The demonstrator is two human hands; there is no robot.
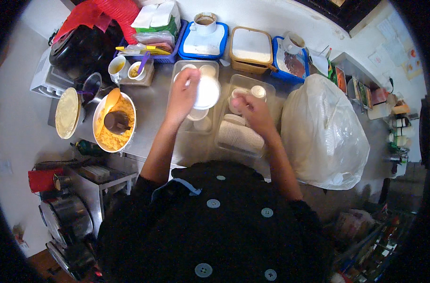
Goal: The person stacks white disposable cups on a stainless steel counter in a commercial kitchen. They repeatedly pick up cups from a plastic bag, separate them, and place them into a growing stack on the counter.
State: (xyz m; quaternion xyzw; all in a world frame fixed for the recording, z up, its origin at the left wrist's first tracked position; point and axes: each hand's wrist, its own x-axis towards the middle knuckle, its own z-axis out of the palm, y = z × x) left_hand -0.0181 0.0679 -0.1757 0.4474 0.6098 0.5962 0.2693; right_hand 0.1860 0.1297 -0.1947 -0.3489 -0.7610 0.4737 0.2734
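Note:
My left hand [185, 92] is closed on the edge of a round white plastic piece [207, 93], a lid or shallow cup washed out by glare. Below it lies a clear plastic bin [175, 66] with several round, pale tubs [203, 123] in it. My right hand [254, 115], blurred, is over a second clear bin [270, 82]. Its fingertips are bent close to a round lid [235, 106]; whether they grip anything is unclear. Within this bin, a long stack of ribbed white lids [240, 137] lies on its side, and a small round tub [258, 92] stands near the far end.
At left stands a white bowl [96, 132] of yellow crumbly food, with an orange spoon [112, 100] and a dark cup [115, 122] inside. A large plastic bag [314, 138] bulges at right. Lidded boxes [251, 44] and mugs [205, 25] line the wall.

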